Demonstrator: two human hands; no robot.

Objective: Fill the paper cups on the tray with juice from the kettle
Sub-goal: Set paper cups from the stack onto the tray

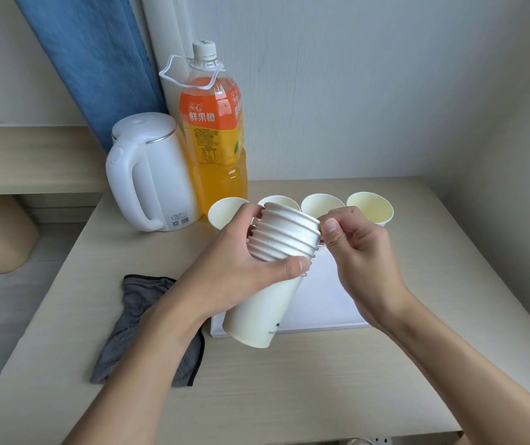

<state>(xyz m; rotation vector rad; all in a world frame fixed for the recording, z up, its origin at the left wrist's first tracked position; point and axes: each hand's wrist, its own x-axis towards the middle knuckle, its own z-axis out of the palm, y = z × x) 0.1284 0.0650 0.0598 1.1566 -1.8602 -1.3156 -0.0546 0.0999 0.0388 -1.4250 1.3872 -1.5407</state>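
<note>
- Left hand [241, 271]: I see it wrapped round a nested stack of white paper cups [266, 309]. The thumb lies across the front and the fingers curl behind. Firm hold at mid-stack.
- The stack is tilted, with the rims up and away toward the right hand and the base down toward the camera. It is in the air, touching nothing below.
- Right hand [360, 252]: thumb and fingertips pinch the rim of the topmost cup in the stack. Narrow pinch, other fingers curled.
- Flat white rectangular tray [327, 300]: directly under both hands, lying on the beige table top [289, 396].
- Row of four open white paper cups [321, 205]: just behind the stack, upright and side by side. Their bases are hidden by the hands, so I can't confirm they stand on the tray.
- The rightmost cup [371, 208], behind the right hand, looks pale yellow inside. I can't tell whether that is liquid.
- White plastic electric kettle [151, 175]: beyond and left of the left hand, upright with the lid shut and the handle toward the camera.
- Clear plastic bottle of orange juice with a white cap [215, 133]: touching or just beside the kettle, behind the stack.
- Crumpled grey cloth [141, 316]: on the table left of the left wrist.
</note>
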